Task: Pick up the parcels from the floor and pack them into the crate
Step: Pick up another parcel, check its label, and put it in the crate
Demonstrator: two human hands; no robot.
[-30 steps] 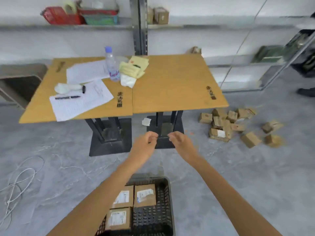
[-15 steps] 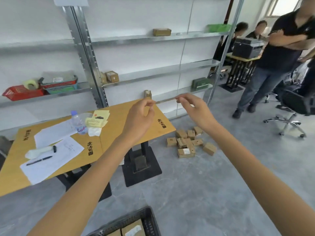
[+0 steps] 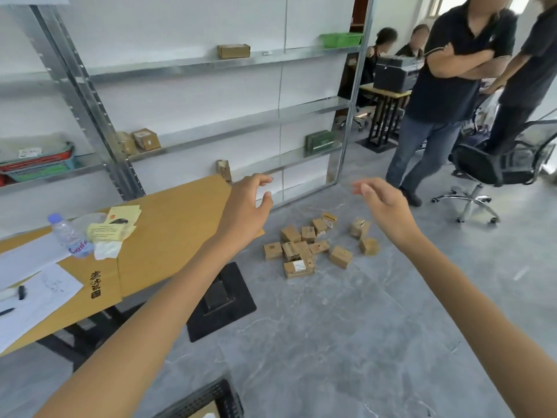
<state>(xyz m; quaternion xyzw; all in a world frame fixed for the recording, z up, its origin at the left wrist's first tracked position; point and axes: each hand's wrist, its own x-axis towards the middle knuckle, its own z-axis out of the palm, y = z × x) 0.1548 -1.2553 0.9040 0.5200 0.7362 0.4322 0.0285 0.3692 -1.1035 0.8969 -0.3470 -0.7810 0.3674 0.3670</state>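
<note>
Fig.: L hand (image 3: 247,206) & R hand (image 3: 389,208) raised, fingers relaxed, empty. Tip: stoop to parcels (image 3: 303,251) on floor (image 3: 361,327), take outer ones first, one per hand; crate (image 3: 211,398) close by.

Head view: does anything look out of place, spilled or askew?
Only the parcels: a jumbled heap on the floor beside the table, several tilted or leaning on each other. The left hand and right hand hold nothing.

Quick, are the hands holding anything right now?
Left hand: open, fingers loosely curved, holding nothing.
Right hand: open, fingers relaxed, holding nothing.
</note>
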